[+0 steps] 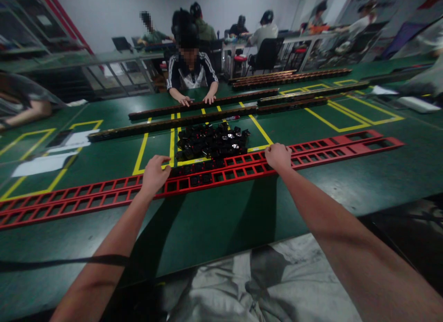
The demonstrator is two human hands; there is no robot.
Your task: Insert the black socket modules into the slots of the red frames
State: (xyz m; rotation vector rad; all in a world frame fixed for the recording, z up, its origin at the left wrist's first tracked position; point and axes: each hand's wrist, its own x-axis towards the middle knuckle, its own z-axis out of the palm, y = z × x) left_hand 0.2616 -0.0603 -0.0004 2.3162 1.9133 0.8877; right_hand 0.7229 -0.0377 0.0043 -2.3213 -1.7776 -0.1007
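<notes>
Two long red slotted rails (249, 173) lie side by side across the table in front of me. Small black parts (200, 179) fill several of their square openings near the middle. My left hand (156, 175) is on the rails left of these parts, its fingers bent over the far edge and its thumb on the near side. Farther right, my right hand (278, 157) is closed around the far rail, with its fingertips hidden. Just beyond the rails, between my hands, sits a loose pile of black parts (212, 141).
The green table (214, 220) carries yellow tape outlines (261, 130). Long dark rails (173, 122) lie beyond the pile, and a person opposite has both hands (197, 99) by one. White papers (43, 164) lie at left. Other people sit farther back.
</notes>
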